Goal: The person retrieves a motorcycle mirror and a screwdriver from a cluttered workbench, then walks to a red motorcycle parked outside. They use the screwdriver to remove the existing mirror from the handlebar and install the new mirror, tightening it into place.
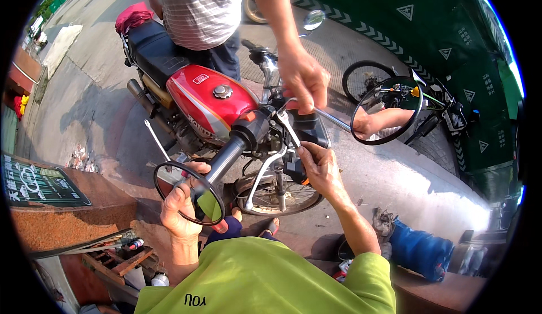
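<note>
My left hand (182,204) is closed on a round black-rimmed mirror (210,208), whose thin metal stem (156,139) points up and away to the left. It is beside the black handlebar grip (227,157) of a red motorcycle (197,108). My right hand (320,170) pinches the near end of a silver wrench (289,129). The wrench's far end lies at the mirror mount on the handlebar, above the silver lever (262,173). Another person's hand (305,82) reaches down to that mount, beside the stem (334,120) of a second round mirror (389,108).
A person in a striped shirt (197,9) stands behind the motorcycle. A bicycle (435,105) leans near a green barrier (395,26) on the right. A blue drum (420,249) lies at lower right, and a wooden crate (127,263) stands at lower left.
</note>
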A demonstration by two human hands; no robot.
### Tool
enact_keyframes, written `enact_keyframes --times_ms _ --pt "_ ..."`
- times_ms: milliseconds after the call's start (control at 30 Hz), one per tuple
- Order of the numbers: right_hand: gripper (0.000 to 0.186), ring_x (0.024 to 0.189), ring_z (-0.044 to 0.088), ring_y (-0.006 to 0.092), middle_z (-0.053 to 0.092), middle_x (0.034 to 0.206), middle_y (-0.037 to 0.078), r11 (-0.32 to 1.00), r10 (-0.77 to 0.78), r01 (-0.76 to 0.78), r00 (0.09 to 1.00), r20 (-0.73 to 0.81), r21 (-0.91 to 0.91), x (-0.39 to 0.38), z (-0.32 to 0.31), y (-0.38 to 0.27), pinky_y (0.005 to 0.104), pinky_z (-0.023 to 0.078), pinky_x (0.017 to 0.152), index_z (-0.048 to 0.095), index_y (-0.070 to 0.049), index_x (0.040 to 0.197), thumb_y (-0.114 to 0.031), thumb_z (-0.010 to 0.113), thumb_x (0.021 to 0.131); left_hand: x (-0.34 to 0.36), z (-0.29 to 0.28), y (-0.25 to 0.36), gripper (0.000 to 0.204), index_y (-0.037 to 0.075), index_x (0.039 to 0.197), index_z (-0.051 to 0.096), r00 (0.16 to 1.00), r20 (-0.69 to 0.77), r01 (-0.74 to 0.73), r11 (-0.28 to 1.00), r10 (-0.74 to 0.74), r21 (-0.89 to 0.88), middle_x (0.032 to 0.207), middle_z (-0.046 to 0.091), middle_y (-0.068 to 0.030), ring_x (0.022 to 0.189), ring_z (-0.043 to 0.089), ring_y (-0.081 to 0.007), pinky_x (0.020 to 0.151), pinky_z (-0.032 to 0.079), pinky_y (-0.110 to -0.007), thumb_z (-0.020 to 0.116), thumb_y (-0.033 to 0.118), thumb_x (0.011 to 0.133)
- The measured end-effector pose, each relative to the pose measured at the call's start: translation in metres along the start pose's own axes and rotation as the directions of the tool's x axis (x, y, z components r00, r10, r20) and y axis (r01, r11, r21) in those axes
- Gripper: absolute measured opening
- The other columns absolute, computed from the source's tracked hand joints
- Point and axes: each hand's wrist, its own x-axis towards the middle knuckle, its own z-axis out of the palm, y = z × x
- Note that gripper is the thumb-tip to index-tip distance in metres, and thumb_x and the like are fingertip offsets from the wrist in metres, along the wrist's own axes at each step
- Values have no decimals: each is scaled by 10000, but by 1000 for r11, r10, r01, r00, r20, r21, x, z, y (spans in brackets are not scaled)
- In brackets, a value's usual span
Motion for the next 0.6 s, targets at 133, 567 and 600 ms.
enact_keyframes --times_ms 133,567,600 --pt "276 570 414 24 545 667 -44 953 128 -144 989 75 266 15 -28 16 200 309 493 663 17 984 -246 619 912 1 -5 3 338 31 997 628 1000 5 17 1000 -17 19 1162 552 -196 1017 569 -235 886 459 -368 608 318 820" --pt "241 675 522 110 567 772 59 930 -203 325 843 498 -170 119 -77 87 242 387 573 648 -8 983 -229 629 888 2 -5 4 442 -10 1027 562 999 -45 19 997 -16 69 1136 557 -188 1047 548 -261 940 408 -399 618 347 773" --pt "250 699 527 125 568 807 72 922 -230 356 817 528 -149 125 -80 84 252 394 592 639 -6 1005 -227 622 891 2 -4 4 453 -17 1035 562 998 -57 20 997 -15 78 1134 558 -187 1041 552 -259 936 412 -395 618 347 772"
